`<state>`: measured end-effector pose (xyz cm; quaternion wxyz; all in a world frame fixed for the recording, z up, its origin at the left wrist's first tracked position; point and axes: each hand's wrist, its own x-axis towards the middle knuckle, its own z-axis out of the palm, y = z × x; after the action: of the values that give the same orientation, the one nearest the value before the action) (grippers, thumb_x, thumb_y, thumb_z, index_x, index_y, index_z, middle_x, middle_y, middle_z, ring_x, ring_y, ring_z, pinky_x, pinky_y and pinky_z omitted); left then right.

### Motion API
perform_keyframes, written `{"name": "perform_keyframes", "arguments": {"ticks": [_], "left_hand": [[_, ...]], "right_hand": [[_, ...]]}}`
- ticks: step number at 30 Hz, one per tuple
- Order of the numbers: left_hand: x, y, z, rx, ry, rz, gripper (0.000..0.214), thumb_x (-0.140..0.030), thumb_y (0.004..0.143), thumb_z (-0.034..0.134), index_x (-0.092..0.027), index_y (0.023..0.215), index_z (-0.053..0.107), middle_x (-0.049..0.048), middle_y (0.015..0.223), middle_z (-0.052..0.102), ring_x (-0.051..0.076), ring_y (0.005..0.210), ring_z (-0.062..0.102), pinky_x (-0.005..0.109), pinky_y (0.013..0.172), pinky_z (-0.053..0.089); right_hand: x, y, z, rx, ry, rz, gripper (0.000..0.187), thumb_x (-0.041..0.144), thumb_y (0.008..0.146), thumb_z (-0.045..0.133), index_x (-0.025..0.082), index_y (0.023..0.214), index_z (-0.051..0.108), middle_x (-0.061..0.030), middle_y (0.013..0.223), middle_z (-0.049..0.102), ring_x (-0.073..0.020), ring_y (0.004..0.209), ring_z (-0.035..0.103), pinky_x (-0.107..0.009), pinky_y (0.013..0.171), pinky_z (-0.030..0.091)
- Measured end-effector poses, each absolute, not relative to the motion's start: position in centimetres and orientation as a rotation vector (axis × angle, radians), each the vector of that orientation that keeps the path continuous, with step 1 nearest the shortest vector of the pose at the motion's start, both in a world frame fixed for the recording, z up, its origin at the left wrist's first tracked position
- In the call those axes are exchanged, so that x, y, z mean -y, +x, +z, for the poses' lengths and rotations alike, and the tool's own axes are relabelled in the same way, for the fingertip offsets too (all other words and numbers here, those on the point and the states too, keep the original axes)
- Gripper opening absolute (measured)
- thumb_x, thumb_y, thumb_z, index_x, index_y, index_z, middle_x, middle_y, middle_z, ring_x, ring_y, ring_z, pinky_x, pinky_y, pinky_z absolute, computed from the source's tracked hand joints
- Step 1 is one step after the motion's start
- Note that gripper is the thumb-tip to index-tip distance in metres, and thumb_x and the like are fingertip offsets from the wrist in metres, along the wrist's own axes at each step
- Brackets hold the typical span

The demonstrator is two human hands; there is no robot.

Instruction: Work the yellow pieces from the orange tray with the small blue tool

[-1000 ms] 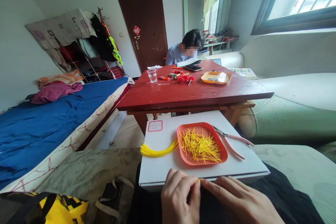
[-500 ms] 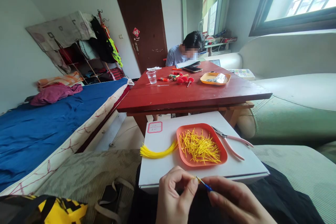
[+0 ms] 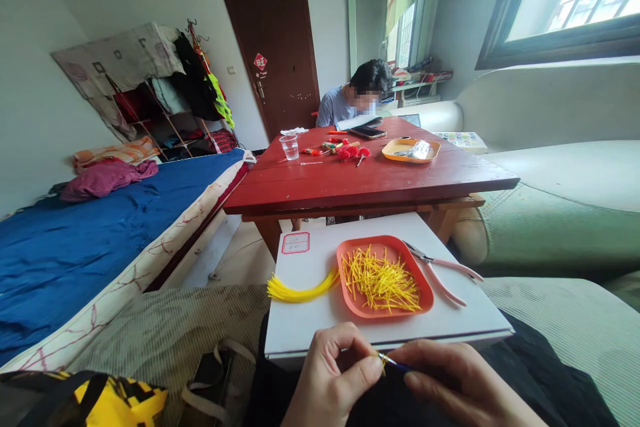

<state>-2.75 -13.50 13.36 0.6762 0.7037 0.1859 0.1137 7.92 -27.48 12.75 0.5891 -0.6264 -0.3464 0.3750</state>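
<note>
My left hand pinches a short yellow strand between thumb and forefinger, just in front of the white box. From the right, my right hand grips a slim blue-handled tool with a thin metal shaft; its tip meets the yellow strand at the left fingertips. The exact tip shape is too small to make out. Beyond the hands, an orange-red tray on the white box holds a heap of short yellow strands. A bundle of longer yellow strands lies left of the tray.
Pink-handled pliers lie right of the tray. Behind the box stands a red table with a clear cup, red fuzzy pieces and a yellow tray. A person sits at its far side.
Both hands have shifted slightly to the right. The tool has turned flatter, and the yellow strand now hangs at its tip beside my left fingertips.
</note>
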Motion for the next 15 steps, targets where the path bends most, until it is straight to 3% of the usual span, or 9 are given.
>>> {"name": "perform_keyframes", "arguments": {"ticks": [5, 9, 15], "left_hand": [[13.66, -2.77, 13.27, -0.344, 1.784, 0.418, 0.019, -0.025, 0.074, 0.058, -0.015, 0.057, 0.058, -0.0021, 0.059, 0.045, 0.011, 0.055, 0.041, 0.023, 0.054, 0.03], [13.92, -2.73, 13.71, -0.307, 1.87, 0.508, 0.019, -0.021, 0.074, 0.057, -0.016, 0.056, 0.058, -0.0023, 0.058, 0.045, 0.011, 0.055, 0.041, 0.023, 0.053, 0.03], [13.59, -2.67, 14.0, -0.351, 1.618, 0.303, 0.018, -0.025, 0.069, 0.061, -0.015, 0.054, 0.058, -0.0035, 0.056, 0.043, 0.01, 0.053, 0.037, 0.023, 0.052, 0.027]], "right_hand": [[27.5, 8.29, 12.33, 0.85, -1.393, 0.92, 0.022, 0.041, 0.08, 0.06, 0.029, 0.094, 0.073, 0.0006, 0.079, 0.074, -0.0189, 0.077, 0.063, -0.025, 0.07, 0.048], [27.57, 8.35, 12.1, 0.857, -1.402, 0.907, 0.022, 0.041, 0.081, 0.059, 0.029, 0.094, 0.073, 0.0003, 0.079, 0.073, -0.0197, 0.077, 0.063, -0.026, 0.069, 0.048], [27.9, 8.07, 11.93, 0.807, -1.537, 0.759, 0.014, 0.033, 0.074, 0.065, 0.027, 0.083, 0.074, -0.0005, 0.077, 0.074, -0.0195, 0.074, 0.065, -0.026, 0.069, 0.05]]}}
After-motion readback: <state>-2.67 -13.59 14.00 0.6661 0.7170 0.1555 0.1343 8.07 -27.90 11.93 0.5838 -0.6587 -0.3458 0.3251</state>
